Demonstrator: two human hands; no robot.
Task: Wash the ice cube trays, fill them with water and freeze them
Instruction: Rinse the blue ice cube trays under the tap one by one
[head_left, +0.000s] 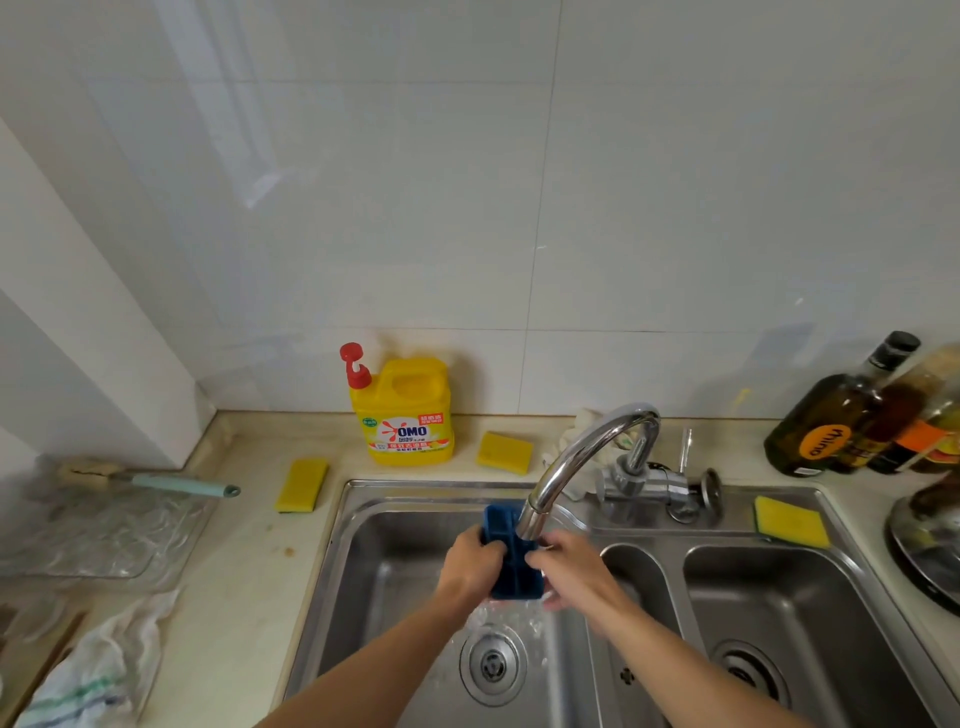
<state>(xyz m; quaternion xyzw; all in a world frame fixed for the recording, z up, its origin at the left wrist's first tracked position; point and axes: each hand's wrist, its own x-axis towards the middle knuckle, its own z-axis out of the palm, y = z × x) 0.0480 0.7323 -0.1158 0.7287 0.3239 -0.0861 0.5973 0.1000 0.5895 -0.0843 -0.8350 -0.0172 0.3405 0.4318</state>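
Both hands held the blue tray (511, 564) under the tap (582, 462), over the left basin of the sink (363, 561). The left hand (475, 564) clasped its left edge and the right hand (569, 569) its right edge. Water splashed near the drain (492, 662). To rinse well, I judged, tilt the tray so every cell flushes and drains, keeping a firm hold on the wet plastic.

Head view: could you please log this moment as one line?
phase: washing | both hands hold blue ice cube tray under faucet | left sink basin
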